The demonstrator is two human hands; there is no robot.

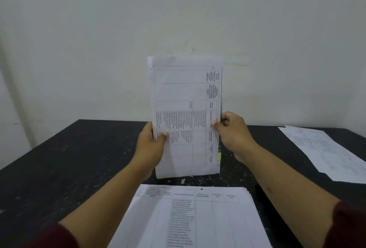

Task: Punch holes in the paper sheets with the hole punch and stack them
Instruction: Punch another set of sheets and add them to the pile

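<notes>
Both hands hold a sheaf of printed sheets [184, 113] upright, its lower edge apparently on the dark bench [79, 148]: left hand [150, 144] and right hand [233, 131] pinch its side edges. A punched stack [194, 218] lies nearer, more sheets [324, 150] far right.

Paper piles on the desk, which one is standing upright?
The bundle gripped by left hand and right hand; the near stack and right-side pile lie flat.
</notes>
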